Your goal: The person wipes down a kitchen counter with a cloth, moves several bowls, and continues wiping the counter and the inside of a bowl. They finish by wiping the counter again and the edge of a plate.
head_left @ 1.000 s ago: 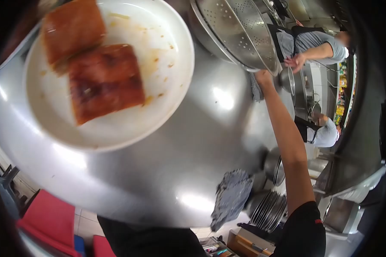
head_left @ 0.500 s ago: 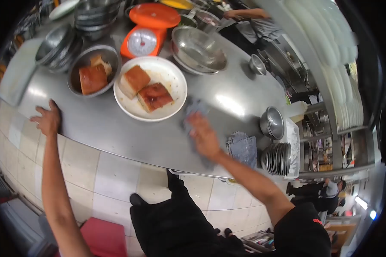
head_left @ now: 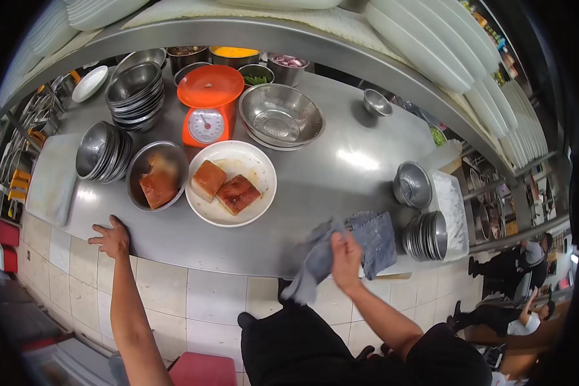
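My right hand [head_left: 346,258] is closed round a crumpled grey cloth [head_left: 312,264], which hangs over the table's front edge. Just beyond it a folded grey cloth [head_left: 376,241] lies flat on the steel. My left hand [head_left: 112,239] rests at the front edge of the table, fingers spread, holding nothing. Between the hands and farther in, a round white plate [head_left: 254,209] carries two blocks of brown-skinned meat [head_left: 238,194]. Left of the plate, a metal bowl [head_left: 134,190] contains more such meat [head_left: 158,188].
An orange scale [head_left: 206,125] and a perforated metal bowl [head_left: 283,116] stand behind the plate. Stacked metal bowls [head_left: 135,96] and a white cutting board [head_left: 55,174] occupy the left. Small metal dishes [head_left: 424,235] stand at right. A plate-laden shelf [head_left: 251,32] overhangs the back.
My right hand has pulled the cloth off the tabletop, back and rightward to the front edge. My left hand stays at the edge. The camera view has shifted, bringing the overhead shelf into sight.
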Action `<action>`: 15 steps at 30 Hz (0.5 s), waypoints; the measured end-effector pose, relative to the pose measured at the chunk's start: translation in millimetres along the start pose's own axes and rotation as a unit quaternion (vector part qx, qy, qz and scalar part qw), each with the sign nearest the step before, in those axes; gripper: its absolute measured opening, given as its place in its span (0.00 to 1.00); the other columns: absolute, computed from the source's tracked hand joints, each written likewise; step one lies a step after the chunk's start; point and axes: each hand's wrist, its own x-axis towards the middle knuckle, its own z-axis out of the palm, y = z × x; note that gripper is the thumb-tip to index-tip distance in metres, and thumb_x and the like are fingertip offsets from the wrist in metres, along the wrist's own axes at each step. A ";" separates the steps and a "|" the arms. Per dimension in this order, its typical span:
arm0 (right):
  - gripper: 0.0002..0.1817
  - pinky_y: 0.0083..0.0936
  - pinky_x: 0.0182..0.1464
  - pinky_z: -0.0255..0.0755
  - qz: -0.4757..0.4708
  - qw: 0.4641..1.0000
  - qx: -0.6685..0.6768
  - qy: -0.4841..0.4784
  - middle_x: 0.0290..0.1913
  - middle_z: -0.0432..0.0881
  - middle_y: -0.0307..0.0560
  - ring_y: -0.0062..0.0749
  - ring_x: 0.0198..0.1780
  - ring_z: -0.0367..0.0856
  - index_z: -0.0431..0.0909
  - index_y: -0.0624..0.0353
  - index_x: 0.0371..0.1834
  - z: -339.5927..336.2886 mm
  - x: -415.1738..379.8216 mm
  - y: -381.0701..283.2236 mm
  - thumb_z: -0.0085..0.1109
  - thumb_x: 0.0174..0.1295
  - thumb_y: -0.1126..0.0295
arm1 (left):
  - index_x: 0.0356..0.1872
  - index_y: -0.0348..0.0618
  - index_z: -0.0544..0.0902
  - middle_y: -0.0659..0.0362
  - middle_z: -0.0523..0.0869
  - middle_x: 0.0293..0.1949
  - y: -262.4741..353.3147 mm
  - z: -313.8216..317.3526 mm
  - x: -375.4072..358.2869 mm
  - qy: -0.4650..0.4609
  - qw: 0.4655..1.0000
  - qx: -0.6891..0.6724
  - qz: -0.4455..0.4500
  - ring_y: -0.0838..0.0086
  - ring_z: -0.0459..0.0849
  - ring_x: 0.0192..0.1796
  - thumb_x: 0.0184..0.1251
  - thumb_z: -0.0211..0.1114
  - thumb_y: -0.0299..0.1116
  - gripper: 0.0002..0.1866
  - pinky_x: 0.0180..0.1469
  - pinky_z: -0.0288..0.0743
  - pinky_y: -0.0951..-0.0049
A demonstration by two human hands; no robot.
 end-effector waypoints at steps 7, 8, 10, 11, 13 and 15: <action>0.19 0.32 0.52 0.68 -0.085 0.982 -0.130 -0.112 0.37 0.79 0.48 0.35 0.44 0.76 0.79 0.62 0.36 -53.1 145.5 64.1 0.54 0.71 0.54 | 0.77 0.51 0.51 0.30 0.43 0.74 -4.5 4.4 5.5 -0.002 1.000 0.019 -0.010 0.28 0.68 0.63 0.68 0.44 0.69 0.45 0.61 0.71 0.45; 0.18 0.35 0.57 0.67 -0.102 0.973 -0.184 -0.097 0.41 0.80 0.51 0.42 0.50 0.75 0.81 0.61 0.37 -60.0 179.5 69.5 0.57 0.68 0.55 | 0.77 0.52 0.51 0.31 0.44 0.74 -5.7 6.9 6.8 0.009 1.000 0.024 -0.010 0.29 0.70 0.62 0.68 0.43 0.69 0.44 0.62 0.71 0.46; 0.15 0.38 0.59 0.68 -0.200 0.919 -0.337 -0.037 0.48 0.81 0.54 0.49 0.54 0.76 0.82 0.62 0.40 -78.7 264.7 91.1 0.65 0.61 0.60 | 0.77 0.51 0.51 0.31 0.44 0.74 -10.8 10.2 10.5 0.010 1.000 0.021 -0.008 0.29 0.71 0.62 0.68 0.43 0.69 0.44 0.62 0.71 0.45; 0.16 0.38 0.57 0.71 -0.278 0.860 -0.429 0.011 0.50 0.81 0.53 0.50 0.52 0.79 0.82 0.63 0.41 -91.7 312.9 109.4 0.70 0.56 0.64 | 0.76 0.51 0.51 0.31 0.45 0.74 -12.3 10.2 10.4 0.012 1.000 0.015 0.004 0.28 0.71 0.61 0.68 0.43 0.69 0.44 0.62 0.71 0.45; 0.29 0.41 0.59 0.70 -0.286 0.823 -0.482 0.090 0.54 0.78 0.56 0.54 0.56 0.76 0.77 0.61 0.51 -116.1 398.1 140.2 0.76 0.45 0.64 | 0.76 0.52 0.52 0.31 0.46 0.74 -9.8 6.7 9.5 0.014 1.000 0.024 -0.009 0.29 0.72 0.61 0.68 0.43 0.68 0.43 0.62 0.71 0.46; 0.44 0.45 0.65 0.65 -0.205 0.828 -0.509 0.119 0.62 0.70 0.62 0.57 0.64 0.68 0.61 0.60 0.67 -128.8 456.6 142.2 0.71 0.45 0.60 | 0.76 0.53 0.53 0.32 0.47 0.74 -9.2 5.2 9.4 0.013 1.000 0.016 -0.001 0.30 0.73 0.61 0.68 0.44 0.68 0.42 0.63 0.70 0.46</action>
